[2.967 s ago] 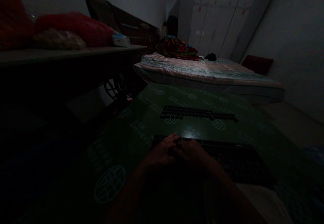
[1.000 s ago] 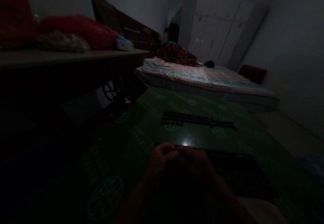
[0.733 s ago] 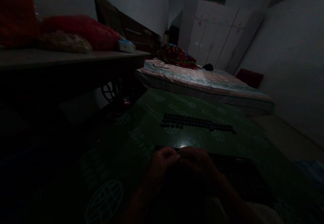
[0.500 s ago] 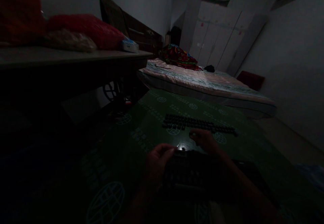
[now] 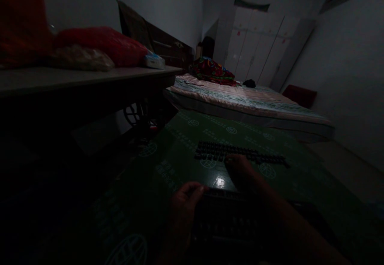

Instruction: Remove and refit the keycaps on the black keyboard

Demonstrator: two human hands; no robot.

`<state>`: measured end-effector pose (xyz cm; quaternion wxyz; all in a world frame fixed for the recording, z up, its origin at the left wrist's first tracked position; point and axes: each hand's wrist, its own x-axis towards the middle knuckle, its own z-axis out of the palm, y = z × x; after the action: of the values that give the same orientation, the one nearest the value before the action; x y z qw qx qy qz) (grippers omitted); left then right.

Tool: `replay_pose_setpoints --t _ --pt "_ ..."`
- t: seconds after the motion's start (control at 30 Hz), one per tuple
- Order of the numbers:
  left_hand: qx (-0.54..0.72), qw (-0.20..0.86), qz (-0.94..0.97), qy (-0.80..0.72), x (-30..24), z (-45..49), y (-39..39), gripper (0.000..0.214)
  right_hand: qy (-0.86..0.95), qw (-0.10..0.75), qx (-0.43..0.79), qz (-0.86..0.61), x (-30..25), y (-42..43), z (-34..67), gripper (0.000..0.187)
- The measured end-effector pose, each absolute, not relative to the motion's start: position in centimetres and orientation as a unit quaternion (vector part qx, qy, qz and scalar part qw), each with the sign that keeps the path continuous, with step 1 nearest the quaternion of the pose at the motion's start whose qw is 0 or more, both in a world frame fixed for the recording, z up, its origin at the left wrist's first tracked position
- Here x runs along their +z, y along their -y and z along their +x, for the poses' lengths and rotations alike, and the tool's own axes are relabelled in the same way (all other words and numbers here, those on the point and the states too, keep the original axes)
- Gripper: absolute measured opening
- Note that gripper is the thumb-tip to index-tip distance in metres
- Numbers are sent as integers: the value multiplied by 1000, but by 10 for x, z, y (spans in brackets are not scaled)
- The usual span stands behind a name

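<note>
A dark keyboard (image 5: 225,222) lies at the near side of a green table, partly covered by my right forearm and hard to see in the dim light. My left hand (image 5: 184,205) is closed on its far left corner, thumb and fingers pinching the edge. Beyond the keyboard, black keycaps (image 5: 216,149) are laid out in rows on the table. My right hand (image 5: 240,167) reaches over to the near row, its fingers pinched together at the row's end. A small dark keycap seems to be at the fingertips, partly hidden.
The green table (image 5: 168,153) with pale globe prints stretches toward a bed (image 5: 246,103) with a striped sheet. At left stands a higher table (image 5: 120,77) bearing a red bag (image 5: 105,43) and a small box (image 5: 154,61). A white wardrobe (image 5: 255,45) stands at the back.
My right hand has moved slightly down toward the near row of keycaps, its fingertips now at the row. A small dark piece seen near my left fingertips no longer shows. The view has tilted up slightly.
</note>
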<state>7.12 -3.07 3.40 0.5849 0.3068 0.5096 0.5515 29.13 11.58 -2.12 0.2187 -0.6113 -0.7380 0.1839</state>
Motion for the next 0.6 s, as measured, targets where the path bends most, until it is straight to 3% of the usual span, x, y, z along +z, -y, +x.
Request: replay_pose_setpoints --t 0.6 --pt "529 570 339 -530 29 74 31 16 727 216 173 -629 -29 -123 291 27"
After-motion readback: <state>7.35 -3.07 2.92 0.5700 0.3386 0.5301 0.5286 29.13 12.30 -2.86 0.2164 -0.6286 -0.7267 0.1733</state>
